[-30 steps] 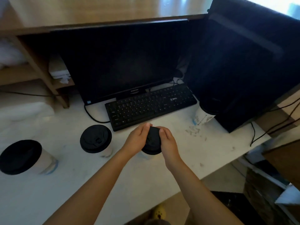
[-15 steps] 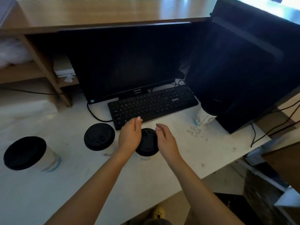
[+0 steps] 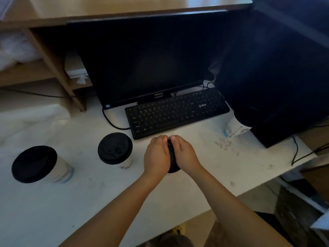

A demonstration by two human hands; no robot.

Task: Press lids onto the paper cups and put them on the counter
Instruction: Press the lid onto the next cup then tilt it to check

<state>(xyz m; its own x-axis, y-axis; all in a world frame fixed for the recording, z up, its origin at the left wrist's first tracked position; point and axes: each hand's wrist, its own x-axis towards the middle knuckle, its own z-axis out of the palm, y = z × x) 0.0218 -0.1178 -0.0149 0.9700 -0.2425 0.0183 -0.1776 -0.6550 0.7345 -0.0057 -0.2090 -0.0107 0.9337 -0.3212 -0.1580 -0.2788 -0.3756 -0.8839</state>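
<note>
Both hands are cupped over one black lid, the left hand and right hand pressed against its two sides with fingers curled down, thumbs nearly meeting on top. The cup beneath is almost wholly hidden. It stands on the white counter, just in front of the keyboard. To the left stand two lidded cups. A dark monitor sits behind, under a wooden shelf.

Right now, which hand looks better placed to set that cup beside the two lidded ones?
Probably the left hand: it cups the cup's lid on the side facing the lidded cups; the right hand would cross over.
</note>
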